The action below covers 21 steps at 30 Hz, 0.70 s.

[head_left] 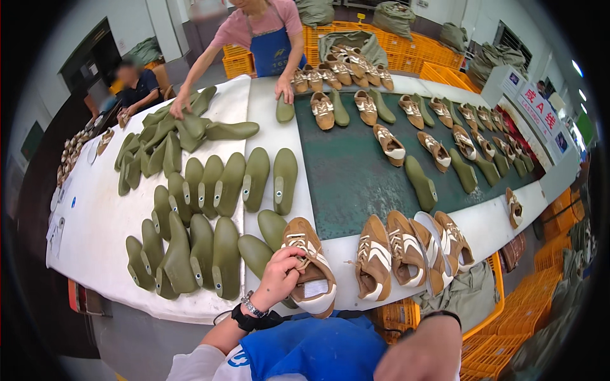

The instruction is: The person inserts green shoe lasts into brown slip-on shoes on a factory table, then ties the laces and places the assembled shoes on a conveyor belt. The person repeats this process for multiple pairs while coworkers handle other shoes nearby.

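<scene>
My left hand (279,277) is closed on a brown suede sneaker (324,274) with white stripes and laces. Its fingers grip the tongue and laces, and the shoe's opening faces me. Just left of this sneaker, green shoe lasts (255,255) lie on the white table, one partly behind my hand. My right hand (416,352) is low at the front edge, smeared by motion, its fingers not readable. Several matching sneakers (373,257) stand in a row along the table edge to the right of the held one.
More lasts stand in rows (201,251) and in a pile at left. A co-worker in a blue apron (270,47) reaches onto the pile and another last (285,111). A green conveyor belt (356,190) carries sneakers and lasts. Orange crates (403,314) stand below right.
</scene>
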Tool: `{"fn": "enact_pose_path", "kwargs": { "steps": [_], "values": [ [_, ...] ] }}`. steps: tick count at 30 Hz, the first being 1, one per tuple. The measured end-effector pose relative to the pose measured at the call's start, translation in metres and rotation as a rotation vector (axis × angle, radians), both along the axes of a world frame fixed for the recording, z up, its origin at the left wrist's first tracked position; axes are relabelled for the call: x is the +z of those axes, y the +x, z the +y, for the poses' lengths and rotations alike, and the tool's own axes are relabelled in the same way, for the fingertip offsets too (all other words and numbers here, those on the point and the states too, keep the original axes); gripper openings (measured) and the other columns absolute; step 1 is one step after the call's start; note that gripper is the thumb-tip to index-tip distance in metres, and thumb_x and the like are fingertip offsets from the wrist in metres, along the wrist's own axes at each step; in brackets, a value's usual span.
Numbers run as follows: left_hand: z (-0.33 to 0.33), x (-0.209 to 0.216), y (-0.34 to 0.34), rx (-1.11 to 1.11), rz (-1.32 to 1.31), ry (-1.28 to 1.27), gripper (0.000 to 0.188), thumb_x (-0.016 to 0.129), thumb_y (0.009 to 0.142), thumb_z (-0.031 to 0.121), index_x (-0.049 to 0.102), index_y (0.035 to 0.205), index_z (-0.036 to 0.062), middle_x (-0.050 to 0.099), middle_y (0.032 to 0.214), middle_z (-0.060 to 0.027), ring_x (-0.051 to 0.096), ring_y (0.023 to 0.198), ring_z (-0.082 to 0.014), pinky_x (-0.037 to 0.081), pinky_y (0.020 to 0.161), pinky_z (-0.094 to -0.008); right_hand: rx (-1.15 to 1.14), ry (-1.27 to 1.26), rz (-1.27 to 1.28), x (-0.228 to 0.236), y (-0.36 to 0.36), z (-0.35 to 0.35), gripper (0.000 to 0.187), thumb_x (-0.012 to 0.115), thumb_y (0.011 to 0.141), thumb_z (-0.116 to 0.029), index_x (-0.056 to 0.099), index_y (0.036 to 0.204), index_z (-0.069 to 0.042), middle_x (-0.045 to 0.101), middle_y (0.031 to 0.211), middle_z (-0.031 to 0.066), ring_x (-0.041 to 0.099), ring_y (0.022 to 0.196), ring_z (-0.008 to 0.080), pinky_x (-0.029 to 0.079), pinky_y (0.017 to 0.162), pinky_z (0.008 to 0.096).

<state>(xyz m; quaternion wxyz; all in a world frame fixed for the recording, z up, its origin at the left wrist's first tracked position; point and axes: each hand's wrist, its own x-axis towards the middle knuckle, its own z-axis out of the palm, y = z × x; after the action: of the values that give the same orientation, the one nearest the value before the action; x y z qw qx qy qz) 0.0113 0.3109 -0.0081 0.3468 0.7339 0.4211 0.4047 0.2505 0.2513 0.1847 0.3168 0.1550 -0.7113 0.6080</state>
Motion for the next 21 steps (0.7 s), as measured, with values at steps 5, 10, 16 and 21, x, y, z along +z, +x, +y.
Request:
{"fn": "enact_pose_path", "kwargs": {
  "steps": [5,10,16,21],
  "values": [
    [-0.003,-0.002,-0.01,0.08,0.008,0.011,0.009,0.053,0.074,-0.005,0.061,0.076,0.0001,0.062,0.107,-0.0106,0.057,0.102,-0.0306,0.045,0.092,-0.0385,-0.887,0.167,-0.787,-0.108,-0.026,0.064,0.024,0.06,0.088,-0.016,0.067,0.11,-0.01,0.066,0.084,0.0135,0.065,0.073,0.03,0.053,0.067,0.0359],
    [-0.008,-0.001,-0.036,0.248,-0.016,0.078,0.009,0.051,0.074,-0.008,0.059,0.077,-0.004,0.063,0.107,-0.0132,0.059,0.099,-0.0293,0.046,0.089,-0.0356,-1.032,0.137,-1.049,-0.199,-0.045,0.142,0.026,0.057,0.086,-0.021,0.069,0.107,-0.011,0.068,0.097,0.0167,0.066,0.085,0.034,0.053,0.075,0.0407],
    [-0.021,-0.001,-0.076,0.497,0.003,0.079,0.012,0.049,0.074,-0.009,0.059,0.071,-0.0036,0.064,0.101,-0.0148,0.062,0.092,-0.0278,0.048,0.082,-0.0331,-0.849,0.436,-1.311,-0.242,-0.109,0.264,0.048,0.054,0.088,-0.032,0.05,0.133,-0.015,0.064,0.114,0.0177,0.061,0.103,0.0358,0.049,0.087,0.0456],
    [-0.032,-0.01,-0.08,0.555,0.017,0.022,0.009,0.051,0.072,-0.008,0.058,0.073,-0.0027,0.065,0.099,-0.0138,0.062,0.093,-0.0307,0.049,0.084,-0.0355,-1.029,0.284,-1.479,-0.284,-0.168,0.304,0.063,0.054,0.09,-0.042,0.032,0.144,-0.02,0.066,0.107,0.0214,0.064,0.099,0.0365,0.05,0.085,0.0462]
  ]
}}
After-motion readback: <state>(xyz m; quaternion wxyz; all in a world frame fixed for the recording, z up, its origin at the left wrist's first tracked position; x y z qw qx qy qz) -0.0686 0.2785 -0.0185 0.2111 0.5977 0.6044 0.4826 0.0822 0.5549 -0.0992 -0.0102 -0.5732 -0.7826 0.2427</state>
